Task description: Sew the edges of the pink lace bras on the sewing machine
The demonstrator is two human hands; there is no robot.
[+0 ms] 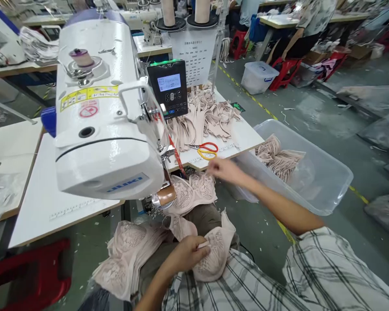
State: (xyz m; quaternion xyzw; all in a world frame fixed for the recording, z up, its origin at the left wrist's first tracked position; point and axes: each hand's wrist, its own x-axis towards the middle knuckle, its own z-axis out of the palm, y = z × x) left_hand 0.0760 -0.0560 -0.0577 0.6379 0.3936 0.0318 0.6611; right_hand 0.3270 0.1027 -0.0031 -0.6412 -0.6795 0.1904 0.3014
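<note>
My left hand (186, 255) is closed on a beige lace bra (214, 255) over my lap, thumb on top near the cup edge. My right hand (226, 171) is at the table's front edge, just below scissors (208, 150) with red and yellow handles; its curled fingers are smeared by motion. Below it, another lace bra (197, 190) hangs by the needle end of a white sewing machine (106, 151). A stack of similar bras (129, 255) drapes over my left thigh.
Cut beige straps (210, 114) lie heaped on the machine table behind the scissors. A control panel (168, 88) stands beside the machine. At right, a clear plastic bin (327, 181) holds folded beige pieces (278, 160). A red stool (29, 276) sits lower left.
</note>
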